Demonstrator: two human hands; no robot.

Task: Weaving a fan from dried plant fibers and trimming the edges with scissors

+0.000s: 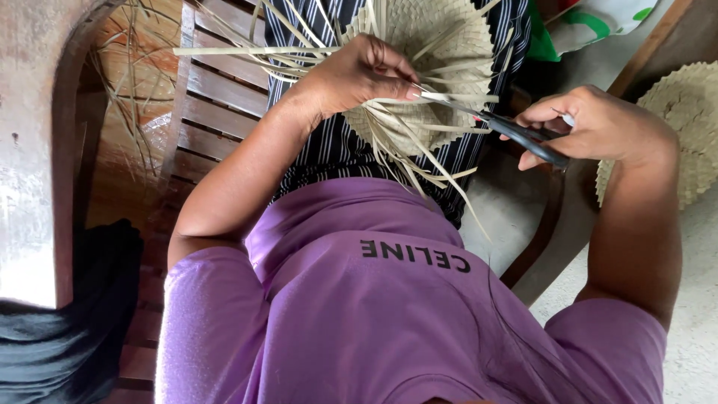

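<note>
Palm-leaf strips bristle from the half-woven mat (430,67) gripped in the left hand (359,75), while the right hand (591,123) clasps scissors (516,133) at a loose strip, likely trimming, needing a steady snip.

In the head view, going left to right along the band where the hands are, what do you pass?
Wooden slatted bench → left hand pinching loose strips of the woven palm-leaf piece → scissors → right hand gripping the scissor handles → second woven piece at the right edge.
</note>
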